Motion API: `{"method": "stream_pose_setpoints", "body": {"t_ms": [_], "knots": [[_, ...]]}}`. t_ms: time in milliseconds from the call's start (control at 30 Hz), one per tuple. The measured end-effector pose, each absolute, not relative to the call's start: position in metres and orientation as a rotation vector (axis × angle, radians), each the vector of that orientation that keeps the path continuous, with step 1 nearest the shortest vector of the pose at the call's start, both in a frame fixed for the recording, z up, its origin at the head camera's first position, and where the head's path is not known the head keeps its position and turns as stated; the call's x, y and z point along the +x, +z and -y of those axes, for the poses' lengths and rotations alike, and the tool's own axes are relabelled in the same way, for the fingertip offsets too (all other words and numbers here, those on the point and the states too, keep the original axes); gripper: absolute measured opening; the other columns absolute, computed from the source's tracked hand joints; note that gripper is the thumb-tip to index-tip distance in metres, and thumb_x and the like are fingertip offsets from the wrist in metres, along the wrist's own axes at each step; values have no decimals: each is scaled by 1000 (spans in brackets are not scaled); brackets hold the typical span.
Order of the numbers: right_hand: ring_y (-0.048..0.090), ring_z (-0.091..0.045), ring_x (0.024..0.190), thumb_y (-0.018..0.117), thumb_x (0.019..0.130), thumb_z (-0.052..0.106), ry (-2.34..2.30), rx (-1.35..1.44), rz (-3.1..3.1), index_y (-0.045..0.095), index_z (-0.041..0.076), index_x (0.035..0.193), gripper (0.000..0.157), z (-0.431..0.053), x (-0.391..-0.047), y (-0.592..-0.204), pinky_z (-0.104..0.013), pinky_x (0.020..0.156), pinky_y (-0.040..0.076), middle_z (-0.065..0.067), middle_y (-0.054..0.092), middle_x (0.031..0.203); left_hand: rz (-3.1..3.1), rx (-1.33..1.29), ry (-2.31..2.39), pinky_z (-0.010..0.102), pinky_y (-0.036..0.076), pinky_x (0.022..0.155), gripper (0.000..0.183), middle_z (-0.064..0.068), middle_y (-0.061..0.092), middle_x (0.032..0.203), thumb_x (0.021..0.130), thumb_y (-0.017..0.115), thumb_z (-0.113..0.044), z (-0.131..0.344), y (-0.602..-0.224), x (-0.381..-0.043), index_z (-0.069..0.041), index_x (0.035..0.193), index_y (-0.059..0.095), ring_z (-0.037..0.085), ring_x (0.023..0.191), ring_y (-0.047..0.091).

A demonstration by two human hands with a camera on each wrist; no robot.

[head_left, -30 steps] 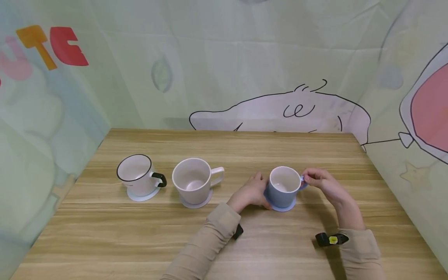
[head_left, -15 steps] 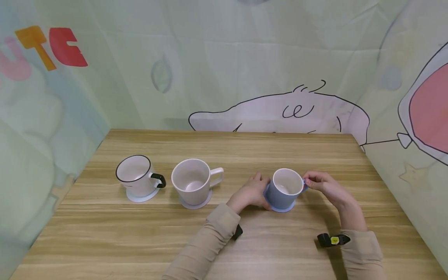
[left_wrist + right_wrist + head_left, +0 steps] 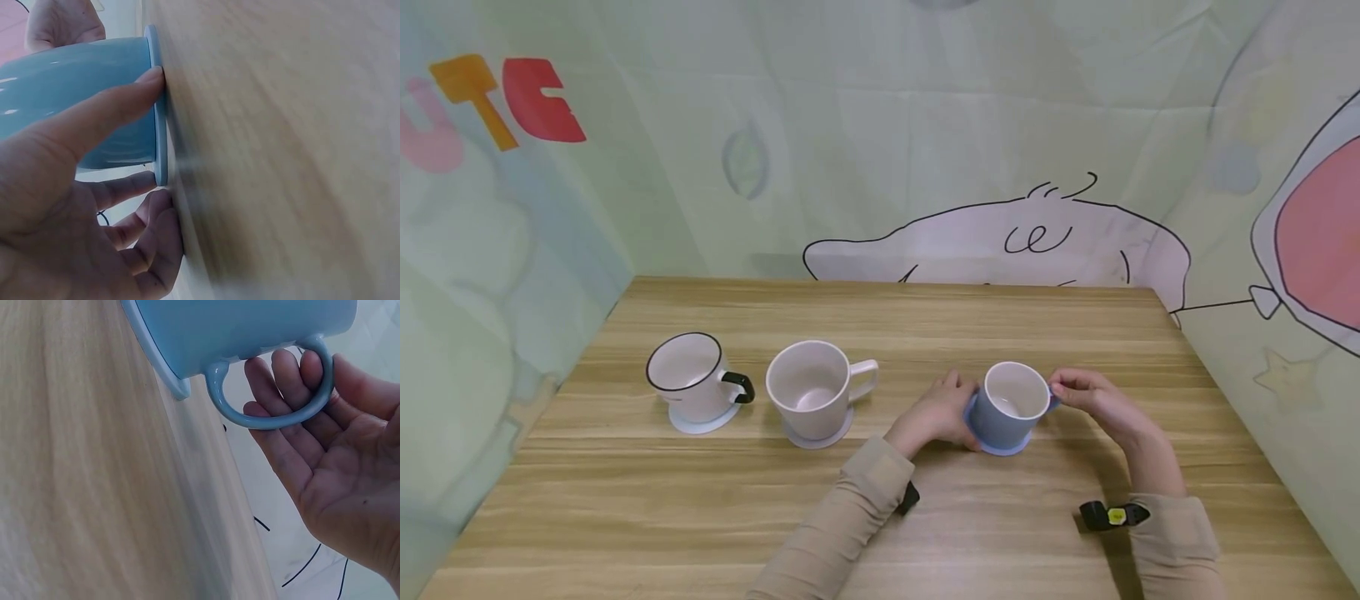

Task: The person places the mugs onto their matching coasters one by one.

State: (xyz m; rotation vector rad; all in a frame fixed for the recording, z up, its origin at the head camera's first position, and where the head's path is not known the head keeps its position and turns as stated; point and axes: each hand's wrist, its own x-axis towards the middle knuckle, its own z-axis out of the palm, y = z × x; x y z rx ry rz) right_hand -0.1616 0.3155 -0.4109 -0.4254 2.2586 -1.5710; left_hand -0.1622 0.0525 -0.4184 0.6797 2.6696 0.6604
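A blue mug (image 3: 1000,427) with a white inside stands upright on a round light-blue coaster (image 3: 1003,452), right of the table's middle. My left hand (image 3: 942,412) holds the coaster's edge from the left. In the left wrist view its thumb (image 3: 119,106) lies on the coaster rim beside the mug's wall, with the index fingertip at the rim's far side. My right hand (image 3: 1101,404) grips the mug's handle from the right. The right wrist view shows fingers passing through the handle loop (image 3: 275,422), thumb near its upper end.
Left of my hands a white mug (image 3: 808,400) stands on a pale coaster (image 3: 817,442). Farther left is a black-rimmed white mug (image 3: 692,392) with a black handle, on another coaster (image 3: 703,425). A printed cloth (image 3: 880,150) hangs behind the wooden table (image 3: 700,517).
Over the last second the blue mug has shifted slightly right and towards me on its coaster, with my right hand moving along. My left hand has stayed in place.
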Motion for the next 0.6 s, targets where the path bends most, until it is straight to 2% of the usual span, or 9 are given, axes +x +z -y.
{"method": "stream_pose_setpoints", "body": {"t_ms": [267,433,600], "knots": [[56,-5,90,47,100,16,-1587,-433,-2278,61,13,91,17,-316,-159,-411,-25,87,43,13,60,87,-2679,684,645,32,44,96,82,8,48,121,60,90,-30,-55,-419,-163,-11,131,53,25,113,49],[58,0,91,47,100,19,-1552,-380,-2373,63,7,97,21,-316,-156,-411,-18,86,47,14,62,90,-2659,673,635,32,44,99,86,10,49,125,61,90,-31,-57,-415,-162,-7,134,51,24,116,49],[60,4,93,47,101,24,-1614,-265,-2441,61,-5,107,33,-316,-153,-407,-13,86,48,16,65,94,-2661,681,589,35,47,96,88,11,52,124,62,89,-33,-57,-408,-162,-6,135,49,24,114,52]]}}
